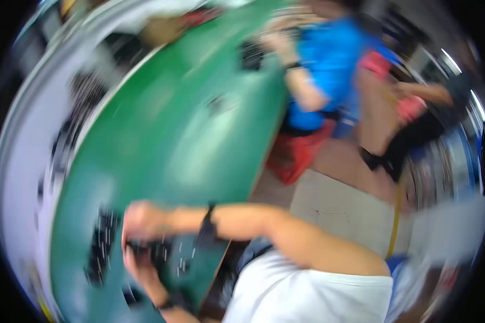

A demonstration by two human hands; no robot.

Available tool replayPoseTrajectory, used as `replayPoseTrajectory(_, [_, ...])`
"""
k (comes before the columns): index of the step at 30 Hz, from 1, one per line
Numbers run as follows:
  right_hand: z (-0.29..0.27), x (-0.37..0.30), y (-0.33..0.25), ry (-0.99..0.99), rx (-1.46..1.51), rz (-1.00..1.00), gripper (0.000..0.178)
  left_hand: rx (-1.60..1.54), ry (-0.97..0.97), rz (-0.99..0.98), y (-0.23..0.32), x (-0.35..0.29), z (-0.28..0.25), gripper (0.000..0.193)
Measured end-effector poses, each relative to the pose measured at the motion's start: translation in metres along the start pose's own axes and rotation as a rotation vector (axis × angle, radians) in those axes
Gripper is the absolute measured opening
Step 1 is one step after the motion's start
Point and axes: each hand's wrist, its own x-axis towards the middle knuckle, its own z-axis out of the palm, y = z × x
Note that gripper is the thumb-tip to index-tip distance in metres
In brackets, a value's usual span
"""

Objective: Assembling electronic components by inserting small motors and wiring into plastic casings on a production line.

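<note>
Motion smears the whole picture. My right hand is over the green table, curled and close to my left hand. Between them shows a small dark part, its kind too blurred to tell. Both hands appear closed around it, though the fingertips are smeared. Each wrist wears a black band. Beside the hands lies a cluster of black pieces. More small dark pieces are on the table on the other side, and one black piece lies near my left wrist.
The long green table runs away from me. Farther along it, a co-worker in blue handles something beside a black item. Another person in dark clothes sits at the right. A red stool stands by the table edge.
</note>
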Motion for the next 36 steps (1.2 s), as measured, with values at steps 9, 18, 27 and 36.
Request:
replayPoseTrajectory(9, [-0.012, 0.005, -0.029, -0.068, 0.282, 0.433, 0.01, -0.003, -0.063, 0.198, 0.008, 0.014, 0.001, 0.046])
replayPoseTrajectory(18, [-0.004, 0.007, -0.046, -0.083, 0.159, 0.272, 0.009, -0.095, -0.157, 0.09, 0.013, 0.008, -0.006, 0.054])
replayPoseTrajectory(27, [-0.006, 0.005, -0.047, -0.103, 0.048, 0.277, 0.009, -0.038, -0.224, 0.07, 0.016, 0.009, -0.001, 0.066])
replayPoseTrajectory(36, [-0.003, 0.002, -0.039, -0.204, 0.032, 0.206, 0.014, -0.022, -0.219, 0.067, 0.012, 0.01, -0.003, 0.061])
